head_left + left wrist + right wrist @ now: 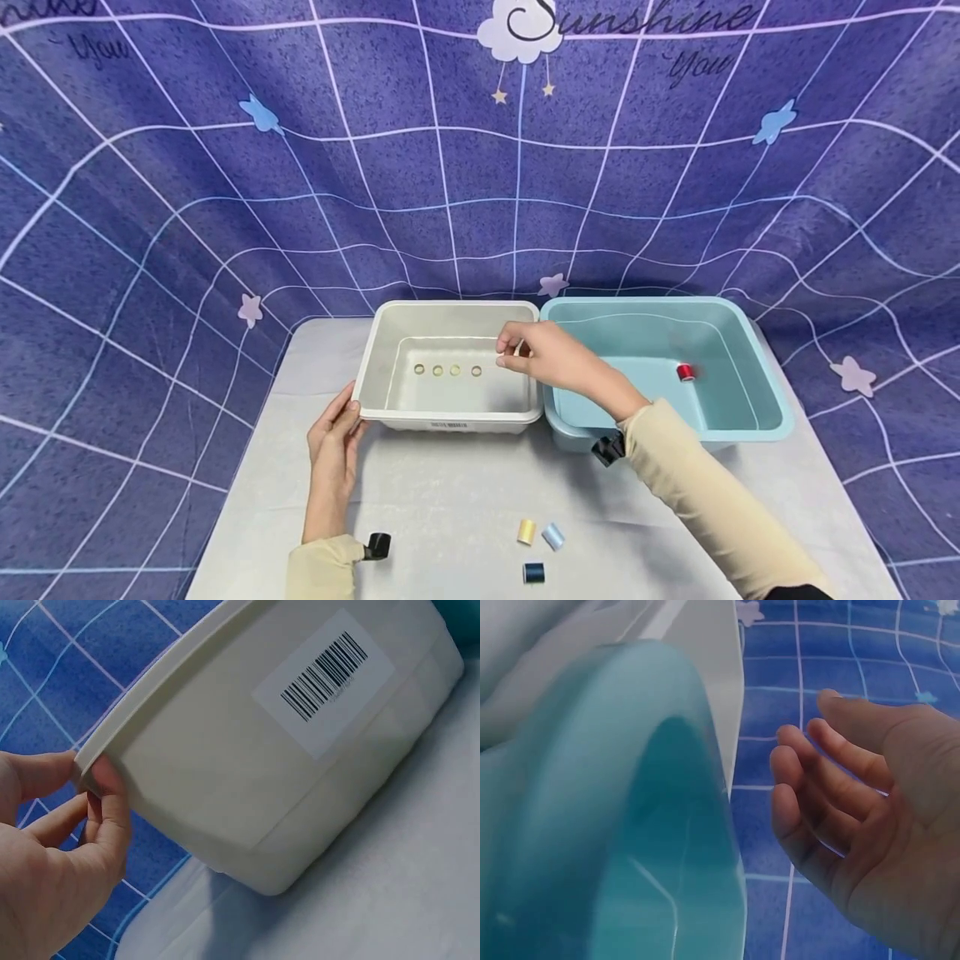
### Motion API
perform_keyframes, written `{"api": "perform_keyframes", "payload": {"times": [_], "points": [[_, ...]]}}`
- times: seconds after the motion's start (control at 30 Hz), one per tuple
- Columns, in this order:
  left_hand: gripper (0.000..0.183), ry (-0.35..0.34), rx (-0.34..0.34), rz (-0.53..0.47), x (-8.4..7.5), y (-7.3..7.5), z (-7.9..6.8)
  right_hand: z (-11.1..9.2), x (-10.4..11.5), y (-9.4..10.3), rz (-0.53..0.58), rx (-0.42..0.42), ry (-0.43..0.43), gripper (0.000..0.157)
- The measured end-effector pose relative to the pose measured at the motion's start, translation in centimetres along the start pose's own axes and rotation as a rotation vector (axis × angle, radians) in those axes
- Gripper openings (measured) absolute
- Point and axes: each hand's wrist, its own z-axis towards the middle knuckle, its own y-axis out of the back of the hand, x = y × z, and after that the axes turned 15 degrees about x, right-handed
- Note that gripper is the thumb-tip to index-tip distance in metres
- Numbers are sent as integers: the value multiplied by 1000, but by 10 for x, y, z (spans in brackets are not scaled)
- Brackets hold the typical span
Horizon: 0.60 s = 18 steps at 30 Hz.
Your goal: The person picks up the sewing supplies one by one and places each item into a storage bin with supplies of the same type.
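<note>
My left hand pinches the front left corner of the white bin's rim; the left wrist view shows thumb and fingers on either side of that lip. Several small gold-coloured rings lie in a row on the white bin's floor. Over the right side of this bin hangs my right hand, fingers loosely curved and holding nothing, as the right wrist view confirms. A red thread spool is inside the teal bin, which stands right beside the white one.
Nearer the front of the cloth-covered table are a yellow thread spool, a light blue spool and a dark blue spool. A purple-blue patterned curtain encloses the back and sides.
</note>
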Motion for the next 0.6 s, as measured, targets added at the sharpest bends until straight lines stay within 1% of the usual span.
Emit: {"api": "perform_keyframes", "payload": {"times": [0.13,0.37,0.5,0.6], "points": [[47,-15,-26,109,0,-2,-2,-18,-9,-2,29,-58,-3,8],[43,-7,-62,315,-7,-5,-6,-46,-23,-9,76,-133,-40,8],[41,-17,-68,390,-10,-9,-10,-63,-28,-10,105,-181,-85,11],[40,-48,-65,444,-10,-11,-13,-76,-34,-12,118,-233,-125,12]]}}
